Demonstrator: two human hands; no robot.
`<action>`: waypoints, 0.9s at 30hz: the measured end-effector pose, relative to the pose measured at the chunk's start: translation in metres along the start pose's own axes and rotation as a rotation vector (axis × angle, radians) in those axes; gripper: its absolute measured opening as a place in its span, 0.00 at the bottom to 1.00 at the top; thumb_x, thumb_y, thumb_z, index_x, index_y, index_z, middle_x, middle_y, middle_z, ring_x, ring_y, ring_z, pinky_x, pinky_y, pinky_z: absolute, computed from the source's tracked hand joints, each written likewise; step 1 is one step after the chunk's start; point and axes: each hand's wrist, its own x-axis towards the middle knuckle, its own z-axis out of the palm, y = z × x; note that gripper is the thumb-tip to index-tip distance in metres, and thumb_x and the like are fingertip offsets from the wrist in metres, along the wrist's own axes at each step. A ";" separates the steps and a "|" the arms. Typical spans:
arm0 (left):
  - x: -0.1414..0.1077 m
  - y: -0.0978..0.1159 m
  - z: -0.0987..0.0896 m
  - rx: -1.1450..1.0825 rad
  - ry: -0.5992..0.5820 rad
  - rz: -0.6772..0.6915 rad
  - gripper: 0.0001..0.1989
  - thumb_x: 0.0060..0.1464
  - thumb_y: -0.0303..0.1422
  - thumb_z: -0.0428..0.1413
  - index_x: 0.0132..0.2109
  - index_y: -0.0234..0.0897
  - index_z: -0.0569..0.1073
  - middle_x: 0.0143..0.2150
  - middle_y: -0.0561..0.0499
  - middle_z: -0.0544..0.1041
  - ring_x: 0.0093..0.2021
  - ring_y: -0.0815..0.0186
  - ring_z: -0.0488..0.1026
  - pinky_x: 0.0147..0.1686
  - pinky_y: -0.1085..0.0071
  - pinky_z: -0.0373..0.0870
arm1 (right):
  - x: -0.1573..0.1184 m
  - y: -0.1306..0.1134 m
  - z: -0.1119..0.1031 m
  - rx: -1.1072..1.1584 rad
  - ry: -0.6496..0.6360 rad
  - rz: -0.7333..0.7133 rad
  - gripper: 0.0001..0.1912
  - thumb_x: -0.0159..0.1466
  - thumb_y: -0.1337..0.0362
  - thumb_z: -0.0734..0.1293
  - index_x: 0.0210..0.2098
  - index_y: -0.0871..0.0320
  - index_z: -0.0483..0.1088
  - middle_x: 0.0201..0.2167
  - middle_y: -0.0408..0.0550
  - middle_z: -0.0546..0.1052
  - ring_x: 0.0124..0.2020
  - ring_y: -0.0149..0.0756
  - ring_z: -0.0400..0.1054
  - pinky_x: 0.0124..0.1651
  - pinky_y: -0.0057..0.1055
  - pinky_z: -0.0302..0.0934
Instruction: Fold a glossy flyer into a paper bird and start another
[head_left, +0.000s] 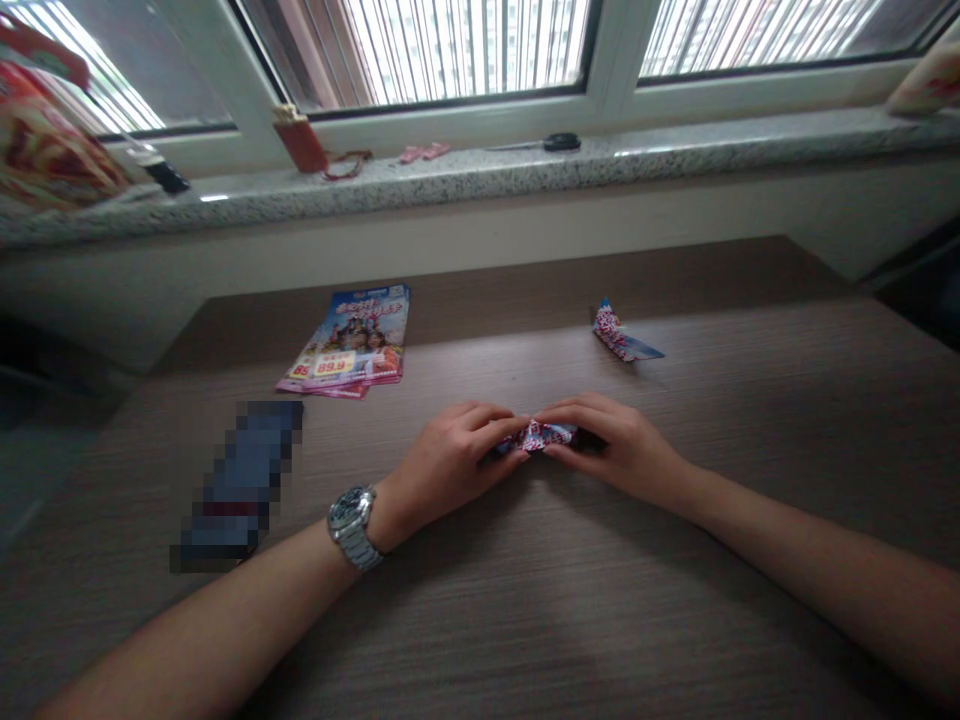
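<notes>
Both my hands grip a small piece of folded printed paper point(535, 436), coloured blue, red and white, just above or on the wooden table point(480, 600). My left hand point(457, 450), with a metal watch point(354, 522) on its wrist, pinches the paper's left end. At the right end my right hand point(619, 445) pinches it between thumb and fingers. Fingers cover much of the paper, so its full shape is hidden. Beyond my right hand stands another folded paper piece point(619, 335) of similar print, with a pointed top and a flap to the right.
A stack of printed flyers point(356, 340) lies at the back left. Nearer me is a blurred-out dark flat object point(244, 480). The granite windowsill point(450, 180) behind holds a red-brown container point(300, 140), pink pieces point(424, 153), dark-handled scissors point(561, 142) and a red food bag point(52, 140).
</notes>
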 end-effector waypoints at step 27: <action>0.004 0.020 -0.004 -0.399 0.129 -0.176 0.13 0.67 0.31 0.56 0.57 0.40 0.75 0.54 0.47 0.78 0.52 0.65 0.76 0.54 0.69 0.72 | -0.004 -0.018 0.018 0.735 0.108 0.403 0.10 0.67 0.59 0.71 0.46 0.53 0.74 0.45 0.46 0.81 0.47 0.36 0.77 0.53 0.34 0.72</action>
